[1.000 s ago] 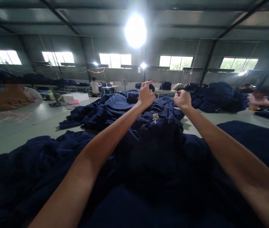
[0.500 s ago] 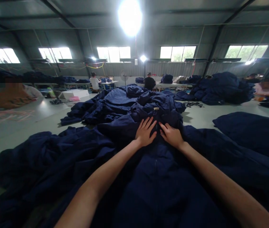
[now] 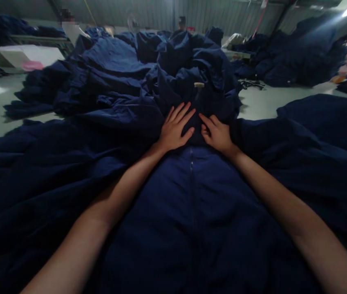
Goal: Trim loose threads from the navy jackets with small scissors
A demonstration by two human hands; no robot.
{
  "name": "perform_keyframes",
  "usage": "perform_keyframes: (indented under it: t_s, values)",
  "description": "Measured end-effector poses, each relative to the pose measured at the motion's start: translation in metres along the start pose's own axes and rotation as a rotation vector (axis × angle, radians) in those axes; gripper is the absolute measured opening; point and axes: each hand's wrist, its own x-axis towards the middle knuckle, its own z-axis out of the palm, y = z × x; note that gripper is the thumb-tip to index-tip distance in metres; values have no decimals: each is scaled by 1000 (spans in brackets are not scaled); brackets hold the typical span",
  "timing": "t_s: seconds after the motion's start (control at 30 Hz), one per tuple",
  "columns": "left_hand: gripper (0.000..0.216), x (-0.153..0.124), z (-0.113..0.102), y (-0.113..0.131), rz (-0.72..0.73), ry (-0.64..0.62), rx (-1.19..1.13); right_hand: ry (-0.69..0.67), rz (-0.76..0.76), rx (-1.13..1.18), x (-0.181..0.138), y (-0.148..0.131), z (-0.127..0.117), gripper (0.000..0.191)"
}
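A navy zip-front garment (image 3: 167, 204) lies spread in front of me, its zipper (image 3: 191, 165) running down the middle. My left hand (image 3: 176, 128) rests flat on the cloth left of the centre line, fingers spread. Just across from it, my right hand (image 3: 219, 134) touches the same cloth with the index finger stretched out and the other fingers partly bent; nothing shows in its grasp. A small pale tag (image 3: 199, 85) stands out on the dark fabric beyond both hands.
Behind the garment rises a heap of crumpled navy clothes (image 3: 115, 61). More navy cloth (image 3: 323, 110) lies at right. A white box (image 3: 29, 55) and a pink item (image 3: 32, 65) stand at far left. People sit farther back.
My view has tilted down and come closer, so the garment and heap look larger. Both hands stay on the cloth, with the right index finger more clearly stretched out.
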Motion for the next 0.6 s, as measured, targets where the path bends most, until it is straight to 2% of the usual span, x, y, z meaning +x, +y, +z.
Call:
perform_keyframes:
  t_s: [0.13, 0.2, 0.3, 0.4, 0.47, 0.53, 0.6]
  values:
    - [59, -14, 4, 8, -57, -29, 16, -59, 8, 19, -10, -24, -10, 39]
    - [54, -11, -5, 15, -63, -35, 37, -56, 9, 20, -15, -34, -33, 37]
    - [46, 3, -33, 33, -73, -19, 60, -26, -21, 13, -28, -31, -88, 38]
    - [46, 13, -56, 67, -77, 34, 53, 8, 15, -35, -53, 2, -153, 38]
    - [50, 14, -60, 101, -38, 62, 21, 37, 129, -95, -75, 39, -194, 38]
    - [50, 11, -51, 140, 57, 29, -35, 71, 303, -166, -99, 79, -228, 39]
    - [46, 5, -30, 181, 163, -48, -94, 82, 492, -237, -123, 117, -250, 39]
